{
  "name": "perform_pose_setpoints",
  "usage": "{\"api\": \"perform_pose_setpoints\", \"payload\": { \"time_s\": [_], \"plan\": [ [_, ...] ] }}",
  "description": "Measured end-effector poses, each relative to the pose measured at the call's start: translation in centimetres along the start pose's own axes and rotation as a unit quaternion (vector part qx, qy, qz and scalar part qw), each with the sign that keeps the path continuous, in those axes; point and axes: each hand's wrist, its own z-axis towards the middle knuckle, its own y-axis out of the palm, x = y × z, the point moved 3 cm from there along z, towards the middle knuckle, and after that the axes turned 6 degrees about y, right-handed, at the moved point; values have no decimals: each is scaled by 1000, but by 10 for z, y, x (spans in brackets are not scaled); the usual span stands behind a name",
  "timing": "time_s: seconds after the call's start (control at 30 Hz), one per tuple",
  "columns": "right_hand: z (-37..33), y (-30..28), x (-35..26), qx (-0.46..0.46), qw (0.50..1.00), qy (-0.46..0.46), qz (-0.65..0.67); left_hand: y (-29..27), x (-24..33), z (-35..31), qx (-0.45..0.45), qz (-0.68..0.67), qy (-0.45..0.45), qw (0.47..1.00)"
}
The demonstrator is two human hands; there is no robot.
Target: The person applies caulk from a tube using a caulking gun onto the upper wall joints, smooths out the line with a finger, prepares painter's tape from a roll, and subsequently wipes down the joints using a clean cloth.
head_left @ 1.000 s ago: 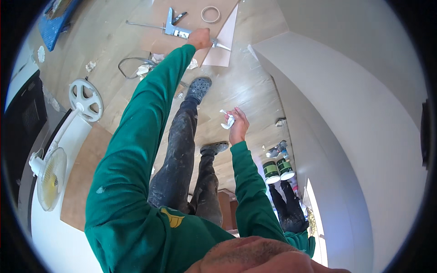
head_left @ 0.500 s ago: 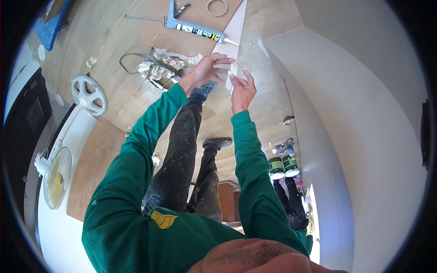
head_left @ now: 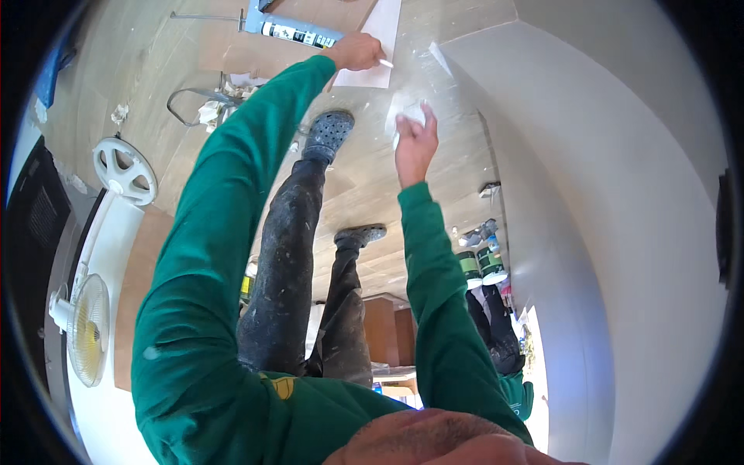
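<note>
A grey-blue caulking gun point(head_left: 291, 31) with a printed cartridge lies on the cardboard at the top of the view. My left hand point(head_left: 358, 53) is closed around its front end, and the white nozzle tip pokes out past the fingers. On the right, above the floor, my right hand point(head_left: 417, 139) pinches a crumpled white tissue point(head_left: 397, 108) between thumb and fingers, partly blurred by motion.
Brown cardboard point(head_left: 225, 54) and a white sheet point(head_left: 384, 27) lie on the wood-look floor. A bag point(head_left: 221, 105) holds crumpled paper at left. Left stand a fan point(head_left: 87, 329) and a white spoked base point(head_left: 124, 170). A pale wall point(head_left: 558, 194) runs along the right, near paint buckets point(head_left: 490, 265).
My left hand has left the tissue and moved up to the caulking gun's nozzle end, closing on it. My right hand keeps the tissue. The view has shifted slightly.
</note>
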Motion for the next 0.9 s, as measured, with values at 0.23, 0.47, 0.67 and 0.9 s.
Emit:
{"api": "perform_pose_setpoints", "payload": {
  "time_s": [0.23,0.47,0.67,0.9],
  "plan": [
    [37,52,-20,48,995,-49,71,-41,31,-41,57,-80,32,995],
    [34,60,-26,96,994,-36,23,-62,42,-55,55,-80,5,995],
    [40,63,-15,87,995,-33,40,-76,54,-57,50,-149,-49,986],
    [42,61,-16,154,987,-28,-34,-71,46,-58,94,-155,-67,981]
  ]
}}
